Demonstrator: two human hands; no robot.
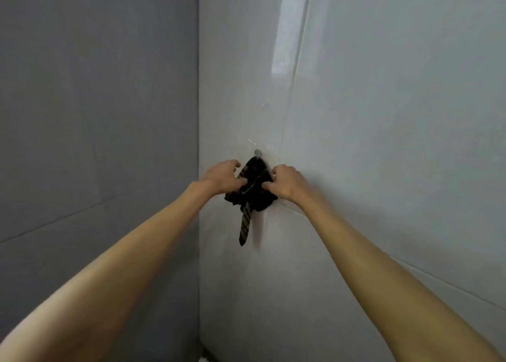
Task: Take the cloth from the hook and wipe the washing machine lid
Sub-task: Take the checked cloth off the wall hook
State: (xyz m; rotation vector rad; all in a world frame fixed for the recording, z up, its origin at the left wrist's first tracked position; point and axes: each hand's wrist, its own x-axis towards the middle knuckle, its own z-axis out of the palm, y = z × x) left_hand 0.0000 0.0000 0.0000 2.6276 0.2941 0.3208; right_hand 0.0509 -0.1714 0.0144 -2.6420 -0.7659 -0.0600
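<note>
A dark cloth [253, 194] with a striped strip dangling below it hangs bunched from a small round hook [258, 152] on the pale tiled wall. My left hand [223, 178] grips the cloth's left side with thumb and fingers. On the cloth's right side my right hand [286, 182] pinches it the same way. Both arms reach forward from the bottom corners of the view. The top of the cloth still sits right under the hook. The washing machine lid is out of view.
A grey wall [95, 115] on the left meets the glossy tiled wall [383, 142] at a corner just left of the hook. A bright reflection streak runs down the tiles above the hook.
</note>
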